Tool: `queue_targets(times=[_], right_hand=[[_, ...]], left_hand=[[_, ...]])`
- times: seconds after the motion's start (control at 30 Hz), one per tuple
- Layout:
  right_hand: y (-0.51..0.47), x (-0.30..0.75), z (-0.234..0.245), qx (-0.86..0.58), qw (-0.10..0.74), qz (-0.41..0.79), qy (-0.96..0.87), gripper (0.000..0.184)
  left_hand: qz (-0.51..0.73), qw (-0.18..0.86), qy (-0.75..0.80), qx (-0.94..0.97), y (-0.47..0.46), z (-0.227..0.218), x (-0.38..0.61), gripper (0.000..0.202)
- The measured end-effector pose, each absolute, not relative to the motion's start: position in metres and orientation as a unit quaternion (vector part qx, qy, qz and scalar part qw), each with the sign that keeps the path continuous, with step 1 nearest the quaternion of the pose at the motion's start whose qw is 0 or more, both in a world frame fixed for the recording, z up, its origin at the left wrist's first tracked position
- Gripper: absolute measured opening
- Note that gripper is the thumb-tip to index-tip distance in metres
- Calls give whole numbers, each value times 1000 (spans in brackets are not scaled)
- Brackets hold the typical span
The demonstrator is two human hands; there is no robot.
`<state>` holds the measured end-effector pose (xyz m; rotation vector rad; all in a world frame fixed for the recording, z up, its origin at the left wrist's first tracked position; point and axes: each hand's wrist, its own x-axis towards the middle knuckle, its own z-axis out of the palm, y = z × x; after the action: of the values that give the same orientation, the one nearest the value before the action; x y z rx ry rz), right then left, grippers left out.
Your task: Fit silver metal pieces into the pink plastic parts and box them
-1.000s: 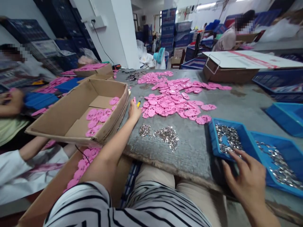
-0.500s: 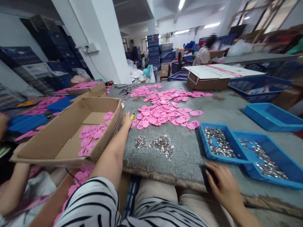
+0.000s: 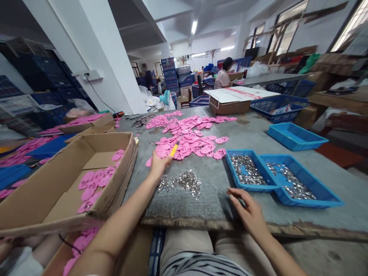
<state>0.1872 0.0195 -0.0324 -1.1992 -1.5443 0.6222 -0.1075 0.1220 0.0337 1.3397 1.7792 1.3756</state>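
My left hand is closed around a slim tool with a yellow handle; its exact kind is too small to tell. The tool sticks up in front of a heap of flat pink pieces with holes in them. Just below that hand lies a small pile of shiny metal bits on the grey table. My right hand hovers over the table's front edge, thumb and fingers apart and slightly curled. Nothing shows in it. Beside it stands a blue tray of metal bits.
At left, a cardboard box holds more pink pieces. A second blue tray with metal bits overlaps the first; another blue tray sits behind. A white-topped carton stands at the back. A person sits farther off.
My left hand has moved from beside the cardboard box rightward to the pink heap, carrying the yellow-handled tool. My right hand's fingers have spread a little. The view has turned.
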Motion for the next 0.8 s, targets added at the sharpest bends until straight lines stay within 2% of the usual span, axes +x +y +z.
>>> queue_targets(times=[0.1, 0.17, 0.2, 0.4, 0.57, 0.67, 0.8], right_hand=[[24, 157, -13, -482, 519, 461, -534, 53], [26, 140, -6, -459, 515, 530, -493, 61], [26, 134, -5, -453, 516, 546, -479, 62], [21, 134, -13, -471, 572, 534, -407, 56], [15, 163, -3, -464, 621, 485, -406, 51], [6, 181, -2, -480, 584, 476, -450, 48], [-9, 203, -11, -530, 490, 466, -512, 56]], left_hand=[[499, 358, 611, 500, 74, 18, -53, 43], [510, 494, 537, 455, 46, 6, -23, 49], [511, 526, 519, 439, 34, 1, -11, 49], [526, 608, 460, 376, 11, -18, 20, 55], [495, 701, 399, 325, 17, -24, 19, 40], [473, 731, 376, 317, 25, -28, 16, 39], [460, 757, 324, 333, 39, -31, 16, 48]])
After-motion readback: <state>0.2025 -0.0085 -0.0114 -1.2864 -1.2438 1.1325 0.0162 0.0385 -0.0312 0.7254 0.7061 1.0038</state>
